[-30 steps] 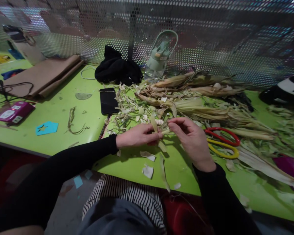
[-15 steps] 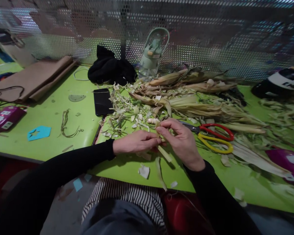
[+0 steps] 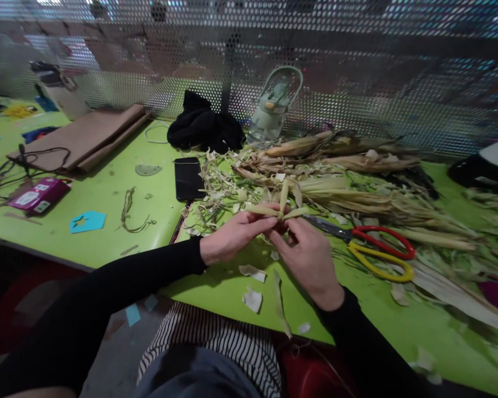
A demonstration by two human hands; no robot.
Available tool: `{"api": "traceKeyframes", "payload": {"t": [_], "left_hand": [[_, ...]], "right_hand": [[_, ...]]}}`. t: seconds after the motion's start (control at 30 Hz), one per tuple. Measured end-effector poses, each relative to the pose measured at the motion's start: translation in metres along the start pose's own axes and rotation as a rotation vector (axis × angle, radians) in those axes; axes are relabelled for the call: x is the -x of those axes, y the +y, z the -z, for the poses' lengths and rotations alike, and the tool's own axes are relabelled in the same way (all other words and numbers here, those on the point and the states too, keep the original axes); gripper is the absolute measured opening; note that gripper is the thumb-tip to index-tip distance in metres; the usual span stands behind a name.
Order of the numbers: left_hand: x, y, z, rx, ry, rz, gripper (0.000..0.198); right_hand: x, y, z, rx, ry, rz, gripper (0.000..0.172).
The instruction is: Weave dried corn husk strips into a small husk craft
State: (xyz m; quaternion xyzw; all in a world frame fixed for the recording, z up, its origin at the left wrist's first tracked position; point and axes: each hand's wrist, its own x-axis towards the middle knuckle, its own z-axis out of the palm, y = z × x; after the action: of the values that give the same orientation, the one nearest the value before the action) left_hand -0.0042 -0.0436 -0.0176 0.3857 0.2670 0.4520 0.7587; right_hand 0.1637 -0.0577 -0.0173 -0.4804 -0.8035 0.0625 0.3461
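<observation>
Between my fingertips is a small flower shape of corn husk strips (image 3: 284, 196), its pale petals fanned out upward and sideways. My left hand (image 3: 234, 235) pinches it from the left, and my right hand (image 3: 309, 254) grips its base from the right. The fingers partly hide where the strips join. Just right of my right hand lie scissors (image 3: 382, 251) with one red and one yellow handle loop. Behind the hands spreads a heap of dried corn husks (image 3: 348, 190). Husk scraps (image 3: 252, 299) and a narrow strip (image 3: 280, 304) rest on the green table in front.
A black phone (image 3: 189, 178) lies left of the scraps. Farther back are a black cloth (image 3: 205, 124) and a pale green bottle (image 3: 271, 113) against a perforated metal screen (image 3: 357, 83). Brown paper (image 3: 87, 135), a purple box (image 3: 39, 196) and a blue paper cutout (image 3: 87, 222) are at left.
The husk piece has been turned, so its petals now fan upward instead of a strip pointing down toward me. Both hands have shifted around it, and the view has swung slightly left.
</observation>
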Motion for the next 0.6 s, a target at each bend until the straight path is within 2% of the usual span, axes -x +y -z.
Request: {"api": "traceKeyframes", "payload": {"t": [0.17, 0.33, 0.43, 0.6], "left_hand": [[0.0025, -0.0040, 0.0000, -0.026, -0.019, -0.106, 0.035], [0.0051, -0.0061, -0.0045, -0.111, 0.011, -0.168, 0.028], [0.0065, -0.0099, -0.0071, -0.100, 0.046, -0.181, 0.032], [0.0051, -0.0085, -0.0047, -0.113, 0.090, -0.153, 0.034]], "right_hand": [[0.0014, 0.0006, -0.0042, 0.090, 0.035, 0.019, 0.022], [0.0032, 0.0029, -0.0090, 0.171, 0.075, 0.033, 0.020], [0.0038, 0.0050, -0.0091, 0.201, 0.074, 0.073, 0.014], [0.0021, 0.0000, -0.0056, 0.168, 0.015, 0.199, 0.023]]}}
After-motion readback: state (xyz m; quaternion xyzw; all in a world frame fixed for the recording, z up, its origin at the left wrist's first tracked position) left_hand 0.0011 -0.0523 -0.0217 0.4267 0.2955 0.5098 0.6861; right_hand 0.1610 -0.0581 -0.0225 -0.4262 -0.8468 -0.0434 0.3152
